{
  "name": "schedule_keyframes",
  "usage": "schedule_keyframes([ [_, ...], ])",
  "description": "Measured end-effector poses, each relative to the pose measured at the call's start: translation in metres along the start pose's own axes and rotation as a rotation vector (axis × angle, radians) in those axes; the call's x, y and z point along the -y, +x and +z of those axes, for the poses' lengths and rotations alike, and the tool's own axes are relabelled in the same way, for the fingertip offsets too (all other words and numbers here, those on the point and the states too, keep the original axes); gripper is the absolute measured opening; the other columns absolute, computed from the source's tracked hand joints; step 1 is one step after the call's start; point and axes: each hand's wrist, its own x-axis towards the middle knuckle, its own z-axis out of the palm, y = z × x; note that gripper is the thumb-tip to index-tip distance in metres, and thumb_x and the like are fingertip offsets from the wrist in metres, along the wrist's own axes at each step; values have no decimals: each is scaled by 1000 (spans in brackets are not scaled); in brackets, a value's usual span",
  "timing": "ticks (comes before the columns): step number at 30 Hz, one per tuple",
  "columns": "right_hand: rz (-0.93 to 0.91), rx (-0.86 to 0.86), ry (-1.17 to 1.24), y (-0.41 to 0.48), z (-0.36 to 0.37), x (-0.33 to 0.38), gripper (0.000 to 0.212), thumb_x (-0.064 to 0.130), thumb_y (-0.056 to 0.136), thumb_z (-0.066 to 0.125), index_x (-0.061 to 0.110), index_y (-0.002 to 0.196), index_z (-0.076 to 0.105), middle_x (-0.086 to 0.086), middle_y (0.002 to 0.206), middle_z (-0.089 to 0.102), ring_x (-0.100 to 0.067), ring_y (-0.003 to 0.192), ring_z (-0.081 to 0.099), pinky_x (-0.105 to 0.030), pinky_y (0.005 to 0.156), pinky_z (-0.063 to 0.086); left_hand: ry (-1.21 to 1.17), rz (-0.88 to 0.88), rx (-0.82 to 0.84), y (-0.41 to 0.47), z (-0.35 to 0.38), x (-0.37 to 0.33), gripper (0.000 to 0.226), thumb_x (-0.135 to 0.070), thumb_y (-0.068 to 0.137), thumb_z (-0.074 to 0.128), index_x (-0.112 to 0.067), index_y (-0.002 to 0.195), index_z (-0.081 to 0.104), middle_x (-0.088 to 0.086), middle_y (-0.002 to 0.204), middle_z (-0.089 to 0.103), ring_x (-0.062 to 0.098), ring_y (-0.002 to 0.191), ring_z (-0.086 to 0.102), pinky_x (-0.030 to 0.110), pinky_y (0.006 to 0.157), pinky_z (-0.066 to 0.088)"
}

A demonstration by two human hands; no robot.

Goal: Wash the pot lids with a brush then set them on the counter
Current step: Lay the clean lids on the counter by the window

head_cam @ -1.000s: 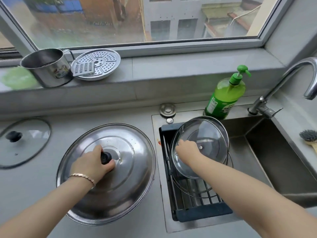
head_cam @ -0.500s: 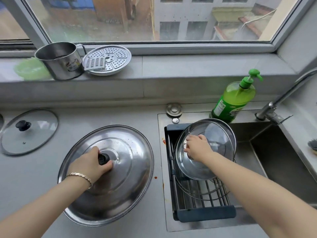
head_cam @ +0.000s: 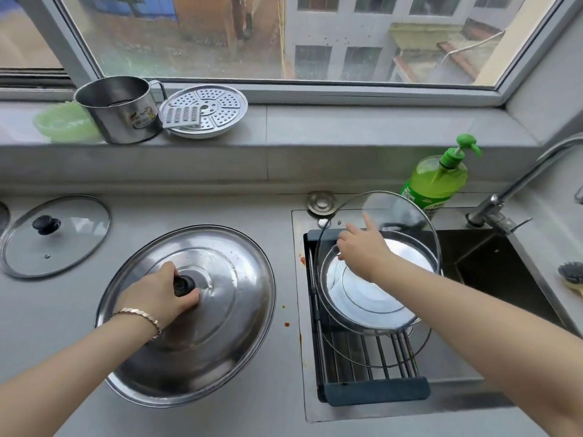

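Two lids held at the sink (head_cam: 504,272)
Gripping the black knob (head_cam: 184,285) of the big steel lid (head_cam: 220,310) with the left hand (head_cam: 151,298), flat on the counter just left of the sink; holding the glass lid (head_cam: 400,212) tilted in the curled right hand (head_cam: 362,250), over the rack (head_cam: 372,389) inside the sink.

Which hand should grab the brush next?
Right, probably. The brush lies far right, nearer the right hand, though that hand holds the glass lid. The left hand grips the steel lid's knob, farther away.
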Motion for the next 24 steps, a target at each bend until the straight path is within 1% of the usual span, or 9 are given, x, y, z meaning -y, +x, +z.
schedule_keyframes([
  [4,-11,-49,8,5,-31,2,36,22,98,37,14,132,46,-1,142,40,-21,139,24,-57,112,4,-13,-17,3,4,-6,11,45,-51,80,60,-14,102,46,13,103,65,31,93,61,31,69,41],
  [7,-10,-67,97,11,-56,16,35,28,99,34,12,127,46,0,141,39,-19,137,28,-51,110,15,19,-52,30,5,-14,24,48,-51,81,57,-15,109,45,11,110,64,30,100,59,30,73,42],
  [9,-27,-108,186,15,-72,33,27,26,99,34,13,116,51,-1,132,46,-18,126,39,-40,99,30,56,-82,78,6,-20,40,49,-54,82,54,-16,111,44,9,114,62,27,104,58,30,76,43],
  [10,-39,-130,243,18,-80,44,20,22,97,36,16,106,53,-1,127,48,-19,119,43,-34,84,36,67,-103,101,7,-23,51,49,-54,82,52,-16,111,44,8,116,61,27,106,57,30,76,42],
  [12,-57,-135,354,26,-94,72,16,16,95,37,23,83,44,-2,117,52,-23,106,51,-27,56,28,73,-163,133,8,-29,80,50,-53,83,50,-16,117,43,8,120,58,27,109,55,30,77,41],
  [13,-58,-139,390,32,-98,88,18,16,96,36,24,79,37,-3,110,53,-25,98,52,-27,53,24,70,-194,140,9,-31,97,50,-52,84,49,-16,119,43,8,121,57,28,110,55,30,78,41],
  [17,-91,-154,523,57,-114,162,26,21,98,33,23,72,32,8,84,41,-22,77,40,-30,57,25,39,-307,175,8,-32,182,48,-51,83,48,-17,116,44,7,117,59,28,104,56,29,76,42],
  [20,-127,-180,544,73,-130,221,18,22,99,32,19,82,38,4,88,47,-22,75,41,-29,57,27,10,-354,198,7,-31,249,43,-49,83,50,-17,111,44,9,117,59,29,101,56,29,72,40],
  [24,-99,-161,586,91,-156,299,10,16,95,35,21,86,37,2,98,56,-18,76,38,-25,47,19,63,-383,246,9,-32,337,43,-46,83,53,-17,112,44,10,119,59,29,107,56,29,79,42],
])
